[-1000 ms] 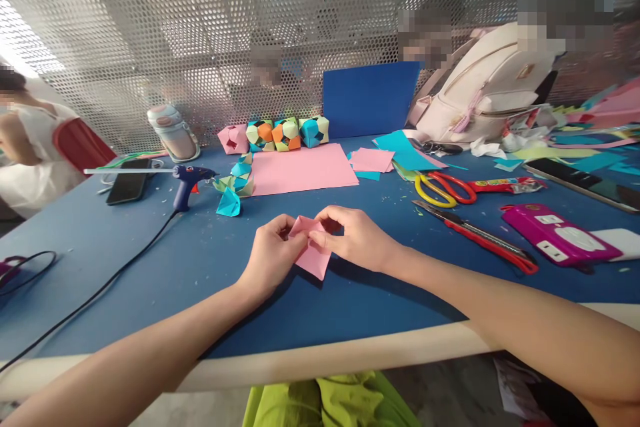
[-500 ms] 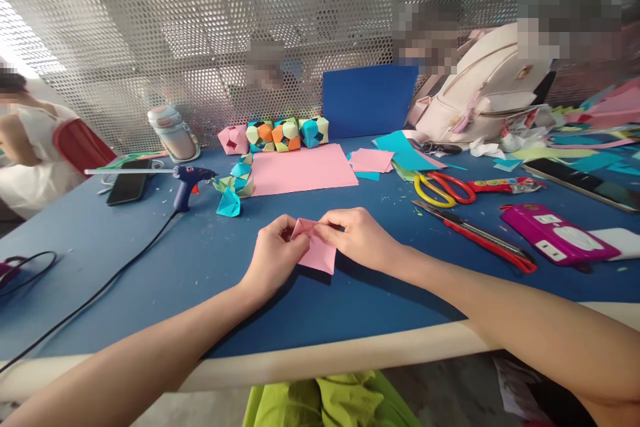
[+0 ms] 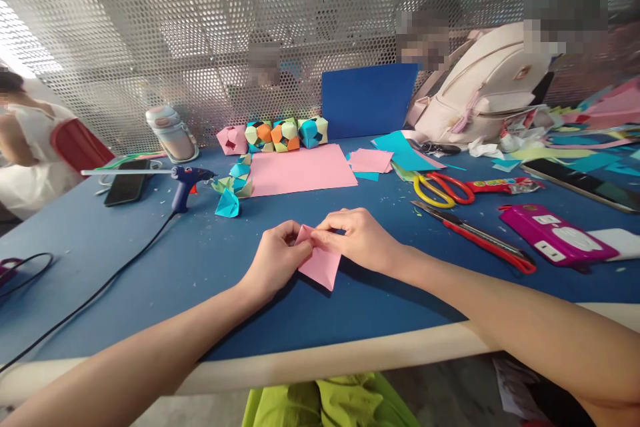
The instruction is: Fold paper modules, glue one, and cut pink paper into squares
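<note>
A small piece of pink folded paper [image 3: 321, 268] is held between both hands just above the blue table, its lower corner hanging free. My left hand [image 3: 277, 255] pinches its left edge between thumb and fingers. From the other side, my right hand [image 3: 357, 238] pinches the upper edge, the fingertips of both hands nearly meeting. Part of the paper is hidden behind the fingers. Beyond the hands lies a large pink sheet [image 3: 305, 170], with folded blue and green paper pieces [image 3: 229, 203] at its left.
Several folded paper balls [image 3: 285, 135] line up behind the sheet. A glue gun [image 3: 186, 188] with a cord stands left. To the right lie scissors [image 3: 440, 190], a utility knife [image 3: 475, 237], a purple power strip [image 3: 557, 235] and a phone [image 3: 583, 181]. A backpack [image 3: 483, 90] sits behind.
The pink paper has turned slightly between my fingers, its lower corner now pointing further down. Both hands keep their pinch and have barely shifted.
</note>
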The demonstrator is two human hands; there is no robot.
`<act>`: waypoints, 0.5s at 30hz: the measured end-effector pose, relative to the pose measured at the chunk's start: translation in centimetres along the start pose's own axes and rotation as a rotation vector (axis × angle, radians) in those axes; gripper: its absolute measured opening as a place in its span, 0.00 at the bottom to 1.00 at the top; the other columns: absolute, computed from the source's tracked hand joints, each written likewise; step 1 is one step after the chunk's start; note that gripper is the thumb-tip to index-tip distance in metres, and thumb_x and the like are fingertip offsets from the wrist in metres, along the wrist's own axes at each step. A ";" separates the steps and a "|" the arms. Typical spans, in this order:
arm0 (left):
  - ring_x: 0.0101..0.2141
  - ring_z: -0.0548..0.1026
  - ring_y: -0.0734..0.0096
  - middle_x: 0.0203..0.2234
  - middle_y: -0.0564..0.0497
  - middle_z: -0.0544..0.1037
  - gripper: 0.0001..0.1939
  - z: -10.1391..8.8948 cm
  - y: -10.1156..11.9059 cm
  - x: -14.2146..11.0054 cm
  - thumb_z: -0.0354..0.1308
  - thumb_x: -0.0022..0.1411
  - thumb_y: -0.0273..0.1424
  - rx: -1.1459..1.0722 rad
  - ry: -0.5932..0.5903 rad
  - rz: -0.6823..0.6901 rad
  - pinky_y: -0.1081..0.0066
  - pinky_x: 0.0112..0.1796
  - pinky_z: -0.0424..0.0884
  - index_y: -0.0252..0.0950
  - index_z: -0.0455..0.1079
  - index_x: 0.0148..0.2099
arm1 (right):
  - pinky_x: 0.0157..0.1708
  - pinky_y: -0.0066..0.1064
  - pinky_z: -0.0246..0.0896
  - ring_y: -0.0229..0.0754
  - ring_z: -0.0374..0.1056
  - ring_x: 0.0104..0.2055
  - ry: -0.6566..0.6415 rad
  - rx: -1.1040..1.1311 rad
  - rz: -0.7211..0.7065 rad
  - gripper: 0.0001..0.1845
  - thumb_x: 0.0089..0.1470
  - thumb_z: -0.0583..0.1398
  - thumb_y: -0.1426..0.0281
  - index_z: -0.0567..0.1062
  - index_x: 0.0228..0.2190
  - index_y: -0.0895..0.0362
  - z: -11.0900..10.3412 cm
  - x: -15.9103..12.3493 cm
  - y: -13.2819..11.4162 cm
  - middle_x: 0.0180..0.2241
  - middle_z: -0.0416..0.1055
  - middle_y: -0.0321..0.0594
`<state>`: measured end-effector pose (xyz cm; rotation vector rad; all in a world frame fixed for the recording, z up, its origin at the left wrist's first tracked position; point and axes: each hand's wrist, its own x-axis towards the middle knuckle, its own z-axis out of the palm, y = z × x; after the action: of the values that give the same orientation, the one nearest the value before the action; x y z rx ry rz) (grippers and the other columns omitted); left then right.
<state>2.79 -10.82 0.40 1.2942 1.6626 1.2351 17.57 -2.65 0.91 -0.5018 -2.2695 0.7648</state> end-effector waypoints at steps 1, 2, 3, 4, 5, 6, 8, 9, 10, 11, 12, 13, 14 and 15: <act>0.23 0.59 0.77 0.19 0.58 0.63 0.08 0.0 0.0 0.0 0.57 0.48 0.32 0.005 -0.003 -0.005 0.76 0.24 0.55 0.35 0.62 0.24 | 0.31 0.27 0.59 0.35 0.68 0.29 -0.005 0.023 0.005 0.07 0.54 0.60 0.73 0.78 0.27 0.58 0.0 0.0 0.0 0.27 0.76 0.36; 0.23 0.59 0.77 0.19 0.58 0.63 0.08 0.0 0.1 -0.1 0.57 0.48 0.32 0.014 -0.006 -0.008 0.76 0.24 0.55 0.35 0.62 0.24 | 0.31 0.27 0.59 0.35 0.69 0.30 -0.001 0.029 -0.002 0.07 0.55 0.60 0.73 0.78 0.28 0.57 0.0 0.0 0.0 0.28 0.77 0.37; 0.23 0.59 0.78 0.19 0.58 0.62 0.08 0.1 0.1 -0.1 0.57 0.48 0.32 0.022 -0.009 -0.010 0.76 0.24 0.54 0.35 0.62 0.23 | 0.32 0.28 0.59 0.36 0.69 0.30 0.012 0.017 -0.022 0.07 0.55 0.60 0.74 0.78 0.28 0.57 0.1 0.0 0.1 0.28 0.77 0.36; 0.22 0.58 0.78 0.18 0.59 0.62 0.08 0.1 0.1 -0.1 0.57 0.48 0.32 0.027 -0.013 -0.011 0.76 0.23 0.54 0.35 0.61 0.23 | 0.33 0.29 0.59 0.35 0.69 0.29 0.026 -0.008 -0.052 0.08 0.55 0.60 0.74 0.78 0.27 0.57 0.2 0.0 0.1 0.28 0.76 0.36; 0.22 0.57 0.78 0.18 0.59 0.61 0.09 0.1 0.2 -0.1 0.57 0.47 0.32 0.030 -0.014 -0.009 0.76 0.23 0.53 0.36 0.60 0.22 | 0.33 0.29 0.58 0.35 0.68 0.29 0.039 -0.041 -0.086 0.09 0.56 0.59 0.74 0.78 0.26 0.56 0.2 0.0 0.2 0.27 0.76 0.36; 0.22 0.57 0.78 0.17 0.59 0.60 0.09 0.1 0.2 -0.2 0.56 0.47 0.32 0.034 -0.017 -0.008 0.76 0.23 0.53 0.36 0.59 0.22 | 0.34 0.30 0.57 0.35 0.68 0.28 0.049 -0.072 -0.121 0.09 0.57 0.59 0.73 0.77 0.26 0.56 0.3 0.0 0.3 0.26 0.76 0.35; 0.21 0.57 0.78 0.17 0.59 0.61 0.08 0.1 0.4 -0.2 0.55 0.46 0.31 0.051 -0.027 -0.006 0.76 0.22 0.53 0.36 0.59 0.22 | 0.34 0.30 0.57 0.35 0.68 0.28 0.064 -0.112 -0.170 0.09 0.58 0.58 0.71 0.76 0.27 0.56 0.4 -0.1 0.4 0.26 0.75 0.36; 0.21 0.57 0.78 0.17 0.59 0.61 0.06 0.1 0.5 -0.3 0.54 0.46 0.30 0.071 -0.035 -0.002 0.76 0.22 0.53 0.36 0.59 0.22 | 0.34 0.30 0.57 0.35 0.68 0.29 0.064 -0.124 -0.188 0.09 0.58 0.58 0.71 0.75 0.27 0.56 0.4 -0.1 0.4 0.26 0.74 0.36; 0.21 0.57 0.78 0.17 0.59 0.62 0.05 0.2 0.5 -0.3 0.53 0.45 0.30 0.100 -0.042 0.005 0.76 0.22 0.53 0.36 0.60 0.22 | 0.35 0.30 0.56 0.35 0.67 0.29 0.058 -0.130 -0.205 0.09 0.59 0.58 0.70 0.74 0.27 0.56 0.4 -0.2 0.3 0.27 0.74 0.36; 0.21 0.58 0.78 0.16 0.59 0.62 0.04 0.2 0.6 -0.3 0.53 0.45 0.29 0.132 -0.046 0.014 0.76 0.22 0.53 0.36 0.60 0.21 | 0.34 0.30 0.56 0.35 0.67 0.29 0.045 -0.131 -0.224 0.09 0.59 0.57 0.70 0.73 0.27 0.57 0.4 -0.2 0.3 0.26 0.73 0.36; 0.21 0.58 0.77 0.16 0.59 0.62 0.04 0.2 0.7 -0.4 0.52 0.45 0.29 0.161 -0.048 0.023 0.76 0.22 0.53 0.36 0.61 0.21 | 0.34 0.29 0.56 0.35 0.66 0.29 0.027 -0.128 -0.244 0.10 0.60 0.57 0.70 0.72 0.27 0.57 0.3 -0.2 0.2 0.26 0.73 0.36; 0.21 0.57 0.77 0.16 0.59 0.62 0.05 0.2 0.7 -0.4 0.52 0.45 0.29 0.183 -0.045 0.032 0.76 0.22 0.53 0.36 0.61 0.21 | 0.34 0.29 0.57 0.35 0.66 0.28 0.010 -0.124 -0.262 0.10 0.60 0.56 0.71 0.72 0.26 0.57 0.3 -0.2 0.1 0.26 0.72 0.36; 0.21 0.58 0.77 0.16 0.59 0.62 0.05 0.2 0.7 -0.4 0.53 0.45 0.29 0.192 -0.038 0.039 0.76 0.22 0.53 0.36 0.61 0.21 | 0.35 0.29 0.57 0.35 0.66 0.29 -0.005 -0.124 -0.271 0.10 0.60 0.56 0.71 0.71 0.27 0.57 0.2 -0.3 0.0 0.26 0.72 0.36; 0.21 0.58 0.77 0.16 0.59 0.62 0.05 0.2 0.8 -0.4 0.53 0.46 0.29 0.187 -0.029 0.043 0.76 0.23 0.54 0.36 0.61 0.21 | 0.35 0.30 0.57 0.36 0.66 0.29 -0.013 -0.130 -0.263 0.09 0.60 0.56 0.70 0.71 0.28 0.57 0.2 -0.3 -0.1 0.27 0.72 0.36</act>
<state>3.30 -11.13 1.06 1.4598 1.7714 1.1012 17.60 -2.97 0.74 -0.2488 -2.3474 0.4933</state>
